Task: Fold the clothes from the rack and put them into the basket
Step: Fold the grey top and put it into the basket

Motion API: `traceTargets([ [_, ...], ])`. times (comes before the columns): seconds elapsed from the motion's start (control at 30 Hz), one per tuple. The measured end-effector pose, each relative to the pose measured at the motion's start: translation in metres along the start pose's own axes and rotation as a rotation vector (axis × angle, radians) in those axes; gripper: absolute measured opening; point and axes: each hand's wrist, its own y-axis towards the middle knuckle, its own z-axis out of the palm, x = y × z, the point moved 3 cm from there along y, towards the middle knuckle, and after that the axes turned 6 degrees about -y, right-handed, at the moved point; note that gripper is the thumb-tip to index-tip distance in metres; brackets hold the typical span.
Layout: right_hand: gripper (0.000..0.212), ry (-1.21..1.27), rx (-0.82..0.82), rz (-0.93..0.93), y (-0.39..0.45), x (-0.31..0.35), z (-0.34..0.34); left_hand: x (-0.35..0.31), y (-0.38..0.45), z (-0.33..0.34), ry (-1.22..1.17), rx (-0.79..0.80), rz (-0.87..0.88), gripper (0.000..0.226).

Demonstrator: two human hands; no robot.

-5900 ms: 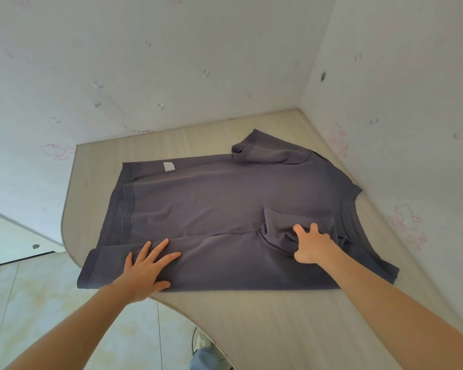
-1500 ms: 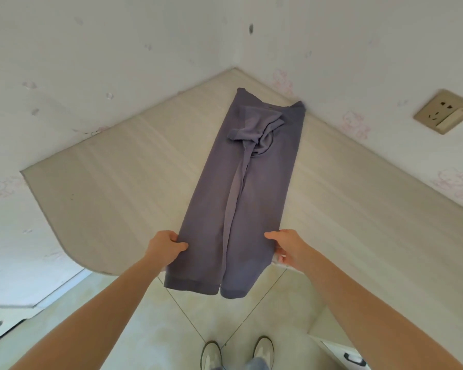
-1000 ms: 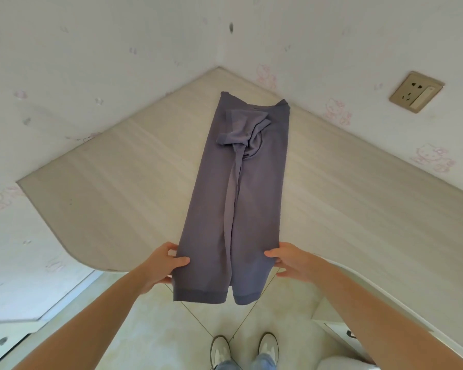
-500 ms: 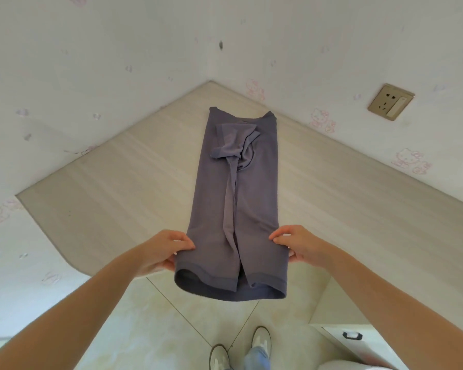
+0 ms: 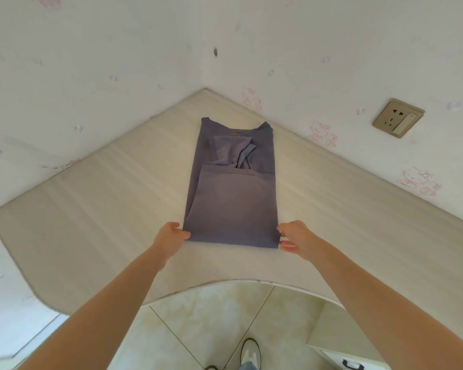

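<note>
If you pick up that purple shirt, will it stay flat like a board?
Probably not. The shirt looks soft: its tucked sleeve lies crumpled. Lifted by the left hand and right hand at its near corners, it would likely sag and could unfold. It seems light.

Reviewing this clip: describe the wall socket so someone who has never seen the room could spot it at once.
Start at the pale wooden corner desk and look up the right-hand wall. Above and right of the folded purple shirt sits the wall socket, a tilted brass-coloured plate. It is the only metallic fitting there; the marks around it are faint pink cartoon prints.

Pale corner desk (image 5: 96, 209), stickered white walls (image 5: 332, 62), socket (image 5: 397, 118), tiled floor (image 5: 219, 321).
</note>
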Motion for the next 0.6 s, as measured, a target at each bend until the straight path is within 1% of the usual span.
traceTargets([
  [0.07,0.019,-0.017,0.008,0.013,0.006,-0.005,0.005,0.006,0.004,0.002,0.074,-0.002,0.032,0.051],
  [0.17,0.015,-0.042,0.01,0.018,0.012,-0.009,0.01,0.003,0.006,0.006,0.055,0.024,0.065,0.043],
  [0.27,0.018,-0.098,0.013,-0.01,0.016,-0.013,0.014,0.001,0.005,0.011,0.05,0.057,0.072,0.02],
  [0.33,0.015,-0.116,0.011,-0.044,0.017,-0.015,0.014,0.004,0.005,0.012,0.057,0.063,0.08,0.005],
  [0.43,0.009,-0.121,0.02,-0.102,0.016,-0.014,0.01,0.01,0.004,0.01,0.056,0.073,0.119,0.018],
  [0.53,0.008,-0.145,0.031,-0.14,0.015,-0.015,0.008,0.008,0.003,0.007,-0.004,0.008,0.19,0.008],
  [0.6,0.011,-0.171,0.033,-0.159,0.014,-0.016,0.008,0.007,0.005,0.01,-0.052,0.017,0.18,0.025],
])
